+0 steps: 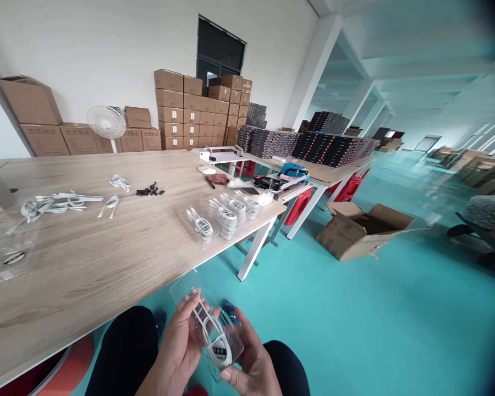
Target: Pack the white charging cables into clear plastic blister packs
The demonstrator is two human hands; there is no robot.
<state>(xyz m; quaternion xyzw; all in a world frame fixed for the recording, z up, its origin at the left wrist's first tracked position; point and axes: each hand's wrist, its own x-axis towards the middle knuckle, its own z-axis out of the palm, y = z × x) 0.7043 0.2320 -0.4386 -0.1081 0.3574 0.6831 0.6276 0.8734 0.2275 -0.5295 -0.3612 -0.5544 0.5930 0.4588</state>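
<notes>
A clear plastic case with a coiled white cable (218,340) inside is held over my lap, beyond the table's front edge. My left hand (182,336) grips its left side, the thumb near the cable's plug ends. Fingers of my right hand (253,357) close round the lower right side of the same case. On the wooden table (140,242), near the right corner, stand several stacked clear cases with white cables (226,215). Loose white cables (61,203) lie further left, beside a small pile of black pieces (150,190).
A second table (313,169) at the back bears stacks of black packages (334,147). An open cardboard box (363,231) stands on the green floor at the right. Cartons (171,99) and a white fan (106,122) are behind the table.
</notes>
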